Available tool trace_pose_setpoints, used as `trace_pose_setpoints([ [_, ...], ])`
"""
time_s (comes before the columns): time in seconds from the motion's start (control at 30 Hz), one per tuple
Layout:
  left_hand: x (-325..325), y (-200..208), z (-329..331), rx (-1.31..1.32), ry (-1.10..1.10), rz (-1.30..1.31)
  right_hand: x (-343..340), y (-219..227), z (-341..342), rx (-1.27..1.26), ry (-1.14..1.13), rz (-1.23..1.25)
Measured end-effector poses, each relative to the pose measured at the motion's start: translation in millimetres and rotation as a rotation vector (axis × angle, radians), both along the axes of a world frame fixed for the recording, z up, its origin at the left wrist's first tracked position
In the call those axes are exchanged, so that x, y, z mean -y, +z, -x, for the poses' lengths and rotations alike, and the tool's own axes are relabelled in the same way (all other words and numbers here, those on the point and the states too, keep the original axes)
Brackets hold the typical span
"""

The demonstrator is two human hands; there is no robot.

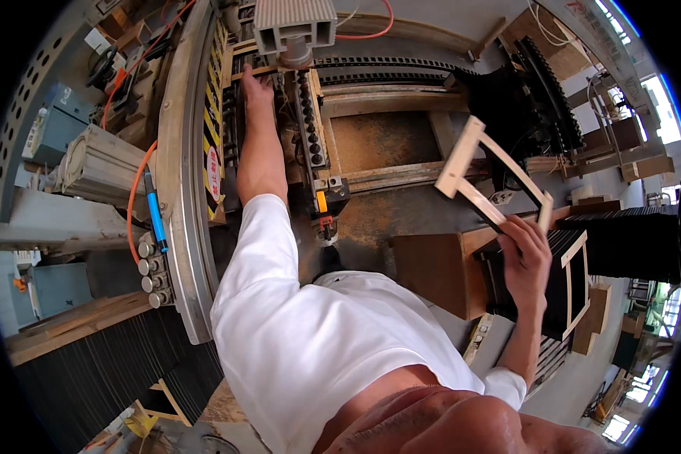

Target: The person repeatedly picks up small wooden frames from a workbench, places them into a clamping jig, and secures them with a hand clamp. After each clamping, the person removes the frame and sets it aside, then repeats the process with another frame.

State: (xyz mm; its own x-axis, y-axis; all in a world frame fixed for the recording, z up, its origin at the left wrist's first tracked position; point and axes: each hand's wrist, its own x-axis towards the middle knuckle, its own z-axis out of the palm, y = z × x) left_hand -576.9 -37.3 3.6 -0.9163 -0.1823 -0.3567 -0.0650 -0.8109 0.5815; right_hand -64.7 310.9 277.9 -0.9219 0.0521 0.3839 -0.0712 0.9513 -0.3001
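Note:
My right hand point(525, 256) is closed on one end of a small rectangular wooden frame point(460, 157), raised and tilted to the right of my body. The frame has pale wood end pieces and thin sides with dark inner edges. My left arm stretches far forward into a machine. There my left hand point(257, 86) has its fingers apart, beside a pale wooden strip point(265, 70) under the grey machine head point(295, 24). Whether the fingers touch the strip is hard to tell. Right of that hand runs a bar with a row of black round knobs point(310, 125).
A metal rail point(185, 227) with yellow-black striping runs along my left, with a blue tool point(156, 213) and orange hose. Sawdust point(386, 144) covers the area inside the machine bed. At right stand a brown box point(439, 272), dark stacked frames point(620, 242) and black cable chains point(548, 94).

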Motion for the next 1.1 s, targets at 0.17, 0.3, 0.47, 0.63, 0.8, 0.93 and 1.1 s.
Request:
trace_pose_setpoints([
  [0.17,4.3,-10.1,-54.7,-0.024,0.001,-0.034,32.1,-38.0,85.9,0.0,0.287,0.04],
  [0.3,-13.3,-2.1,-184.1,-0.04,-0.063,-0.018,65.2,-87.2,161.7,-0.074,0.516,0.029],
  [0.47,-1.2,0.7,-354.5,0.043,-0.116,0.077,131.2,-153.6,265.6,-0.089,0.759,0.044],
  [0.63,8.0,12.3,-475.7,0.105,-0.095,0.119,192.9,-217.6,346.4,-0.139,0.889,-0.021],
  [0.8,-7.9,32.8,-538.1,0.209,0.034,0.133,224.5,-233.5,385.0,-0.075,0.819,-0.227],
  [0.93,-27.8,24.0,-559.2,0.273,0.157,0.115,229.1,-229.8,423.2,-0.132,0.823,-0.342],
  [1.1,-42.3,-8.7,-577.4,0.315,0.282,0.03,243.3,-219.7,461.9,-0.194,0.809,-0.542],
])
